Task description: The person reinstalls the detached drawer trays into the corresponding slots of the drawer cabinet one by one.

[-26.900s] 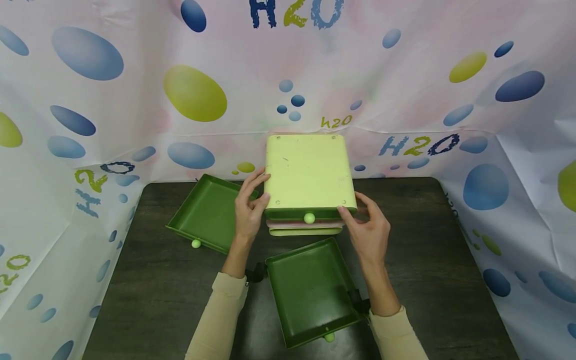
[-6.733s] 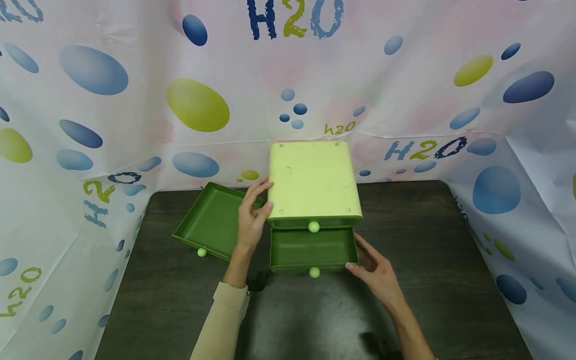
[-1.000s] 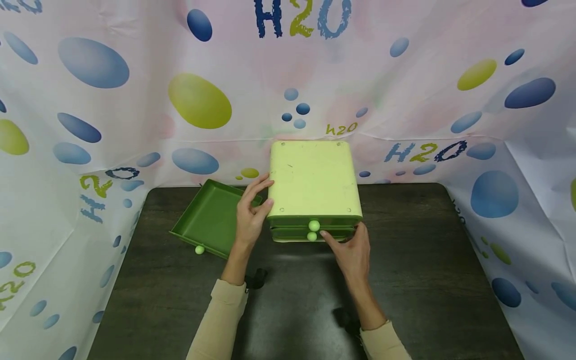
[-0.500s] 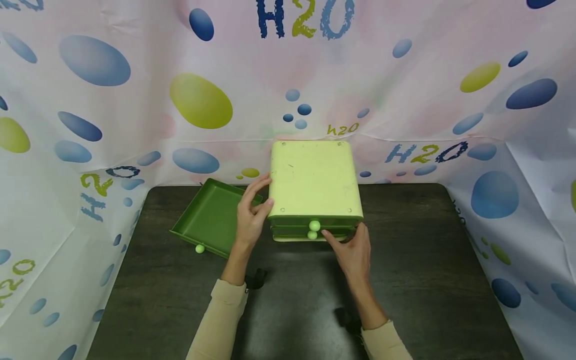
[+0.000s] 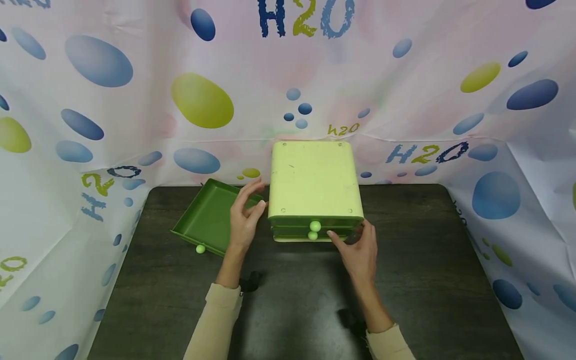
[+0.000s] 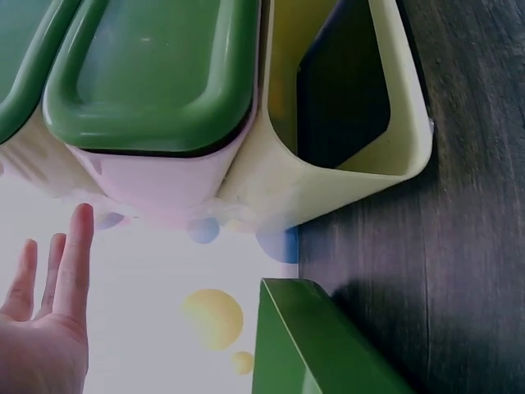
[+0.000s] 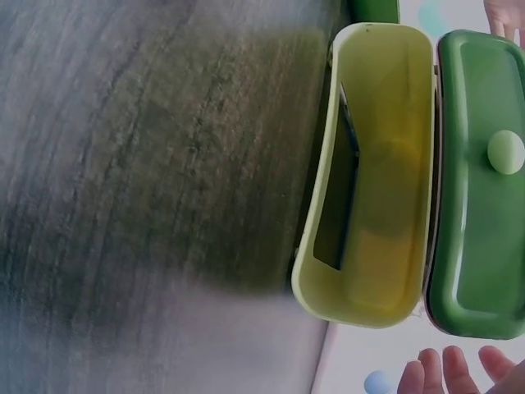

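A small drawer unit (image 5: 315, 180) stands at the back of the table, with a light yellow top and green drawer fronts bearing pale green knobs. Its top drawer (image 7: 500, 90) and the middle drawer (image 6: 156, 74), in a pink tier, are in. The bottom yellow compartment (image 7: 381, 189) has an open front and no drawer. Just left of the unit is my left hand (image 5: 243, 222), its fingers spread and slightly off the side. At the front right corner is my right hand (image 5: 360, 250), thumb near the middle drawer's front, fingers extended beside the unit.
A loose green drawer (image 5: 213, 215) with a round knob lies on the dark wooden table (image 5: 297, 315), left of the unit and partly behind my left hand. A printed sheet (image 5: 148, 100) with coloured ovals rises behind and along both sides.
The drawer that lay in front earlier went into the middle tier and was pushed in. Within the last half second my left hand moved left off the unit; my right hand shifted slightly right.
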The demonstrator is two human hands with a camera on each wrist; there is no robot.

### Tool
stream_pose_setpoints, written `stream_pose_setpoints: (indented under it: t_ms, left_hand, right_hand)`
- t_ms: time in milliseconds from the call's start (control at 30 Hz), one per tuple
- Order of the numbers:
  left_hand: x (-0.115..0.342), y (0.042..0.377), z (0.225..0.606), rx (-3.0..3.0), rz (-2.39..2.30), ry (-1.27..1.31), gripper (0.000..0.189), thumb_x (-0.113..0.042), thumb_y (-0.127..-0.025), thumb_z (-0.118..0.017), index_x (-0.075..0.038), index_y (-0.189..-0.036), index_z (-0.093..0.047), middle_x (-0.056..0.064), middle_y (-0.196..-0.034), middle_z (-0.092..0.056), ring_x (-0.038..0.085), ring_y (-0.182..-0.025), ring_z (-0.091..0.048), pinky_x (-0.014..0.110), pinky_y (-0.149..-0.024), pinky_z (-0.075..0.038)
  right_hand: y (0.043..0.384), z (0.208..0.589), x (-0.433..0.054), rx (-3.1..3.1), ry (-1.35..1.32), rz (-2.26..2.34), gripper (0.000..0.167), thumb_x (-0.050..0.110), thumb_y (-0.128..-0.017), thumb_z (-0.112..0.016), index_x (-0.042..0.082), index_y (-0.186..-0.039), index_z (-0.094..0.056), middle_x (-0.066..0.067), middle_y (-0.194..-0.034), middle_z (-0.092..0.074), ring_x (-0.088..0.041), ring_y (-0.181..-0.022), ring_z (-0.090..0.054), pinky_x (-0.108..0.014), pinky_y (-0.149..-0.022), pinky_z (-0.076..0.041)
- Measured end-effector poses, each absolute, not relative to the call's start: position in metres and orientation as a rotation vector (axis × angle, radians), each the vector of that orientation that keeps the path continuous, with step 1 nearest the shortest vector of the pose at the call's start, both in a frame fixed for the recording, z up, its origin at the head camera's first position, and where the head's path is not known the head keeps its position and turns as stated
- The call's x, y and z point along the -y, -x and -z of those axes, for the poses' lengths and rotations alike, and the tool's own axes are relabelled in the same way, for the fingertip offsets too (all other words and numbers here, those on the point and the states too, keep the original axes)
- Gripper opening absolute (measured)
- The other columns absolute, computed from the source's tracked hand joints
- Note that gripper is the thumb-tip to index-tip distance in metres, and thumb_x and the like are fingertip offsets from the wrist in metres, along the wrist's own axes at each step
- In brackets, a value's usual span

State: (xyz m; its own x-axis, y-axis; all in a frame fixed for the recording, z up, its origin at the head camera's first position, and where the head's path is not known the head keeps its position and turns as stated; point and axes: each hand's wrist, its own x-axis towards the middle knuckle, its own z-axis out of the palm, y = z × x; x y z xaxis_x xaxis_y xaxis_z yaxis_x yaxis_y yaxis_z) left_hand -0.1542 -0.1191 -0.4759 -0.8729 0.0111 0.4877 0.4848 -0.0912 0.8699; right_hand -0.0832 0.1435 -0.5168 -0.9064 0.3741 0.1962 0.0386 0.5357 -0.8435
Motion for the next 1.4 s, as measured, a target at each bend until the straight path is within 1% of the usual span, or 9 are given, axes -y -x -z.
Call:
stream_pose_setpoints:
  t_ms: [133,300,400,567,733,900,1033,1233,1400]
  left_hand:
    - [0.121,0.152,0.476,1.853,2.045,0.545,0.040,0.006,-0.097,-0.055,0.012,-0.136,-0.051,0.030,-0.146,-0.041,0.047,-0.125,-0.045,0.034,-0.088,-0.055]
    - [0.123,0.151,0.478,1.849,2.047,0.558,0.040,0.008,-0.097,-0.054,0.012,-0.136,-0.051,0.028,-0.146,-0.041,0.051,-0.125,-0.043,0.043,-0.090,-0.053]
    - [0.125,0.150,0.478,1.856,2.035,0.550,0.040,0.009,-0.097,-0.055,0.012,-0.136,-0.051,0.027,-0.146,-0.042,0.049,-0.126,-0.044,0.046,-0.091,-0.052]
    - [0.129,0.149,0.480,1.909,1.975,0.496,0.040,0.011,-0.096,-0.054,0.009,-0.136,-0.054,0.023,-0.146,-0.045,0.038,-0.131,-0.045,0.055,-0.097,-0.047]
    - [0.134,0.145,0.479,1.964,1.909,0.481,0.043,0.018,-0.093,-0.053,0.011,-0.136,-0.052,0.031,-0.145,-0.043,0.036,-0.133,-0.044,0.061,-0.100,-0.040]
    - [0.137,0.134,0.468,2.011,1.863,0.466,0.040,0.017,-0.093,-0.054,0.019,-0.132,-0.049,0.037,-0.142,-0.042,0.045,-0.131,-0.043,0.050,-0.102,-0.043]
    - [0.137,0.127,0.463,2.038,1.836,0.454,0.040,0.017,-0.091,-0.055,0.022,-0.130,-0.049,0.038,-0.139,-0.044,0.049,-0.128,-0.044,0.049,-0.101,-0.044]
    - [0.141,0.124,0.467,2.050,1.821,0.447,0.040,0.017,-0.091,-0.056,0.020,-0.131,-0.050,0.039,-0.137,-0.045,0.049,-0.126,-0.046,0.031,-0.101,-0.045]
    - [0.146,0.122,0.470,2.061,1.797,0.437,0.040,0.014,-0.092,-0.058,0.018,-0.131,-0.051,0.037,-0.136,-0.048,0.049,-0.125,-0.046,0.031,-0.101,-0.045]
  right_hand:
    - [0.082,0.515,-0.146,2.403,0.324,-1.331,0.082,0.032,-0.075,-0.089,0.005,-0.141,-0.048,-0.017,-0.116,-0.053,-0.033,-0.100,-0.052,-0.042,-0.084,-0.042]
    - [0.082,0.513,-0.147,2.378,0.284,-1.343,0.080,0.028,-0.076,-0.089,0.005,-0.141,-0.048,-0.018,-0.111,-0.052,-0.034,-0.097,-0.050,-0.043,-0.086,-0.042]
    - [0.082,0.512,-0.148,2.356,0.255,-1.352,0.079,0.026,-0.076,-0.089,0.005,-0.141,-0.048,-0.019,-0.109,-0.052,-0.037,-0.096,-0.050,-0.047,-0.087,-0.043]
    - [0.082,0.507,-0.151,2.315,0.208,-1.378,0.076,0.024,-0.078,-0.087,0.006,-0.141,-0.048,-0.019,-0.110,-0.052,-0.039,-0.099,-0.051,-0.052,-0.090,-0.043]
    - [0.082,0.503,-0.156,2.263,0.130,-1.416,0.071,0.017,-0.082,-0.084,0.008,-0.143,-0.048,-0.017,-0.115,-0.052,-0.033,-0.104,-0.052,-0.046,-0.092,-0.042]
    - [0.082,0.501,-0.158,2.211,0.074,-1.468,0.065,0.010,-0.086,-0.079,0.009,-0.144,-0.049,-0.018,-0.121,-0.052,-0.034,-0.105,-0.051,-0.044,-0.093,-0.039]
    - [0.081,0.493,-0.156,2.195,0.079,-1.489,0.061,0.004,-0.088,-0.075,0.004,-0.143,-0.049,-0.021,-0.125,-0.052,-0.038,-0.106,-0.050,-0.046,-0.093,-0.038]
    - [0.075,0.461,-0.148,2.173,0.062,-1.497,0.055,-0.002,-0.089,-0.071,-0.009,-0.138,-0.048,-0.029,-0.128,-0.051,-0.040,-0.107,-0.050,-0.040,-0.093,-0.038]
    - [0.073,0.451,-0.148,2.149,0.031,-1.514,0.054,-0.003,-0.089,-0.069,-0.011,-0.138,-0.047,-0.030,-0.129,-0.050,-0.036,-0.110,-0.051,-0.038,-0.093,-0.039]
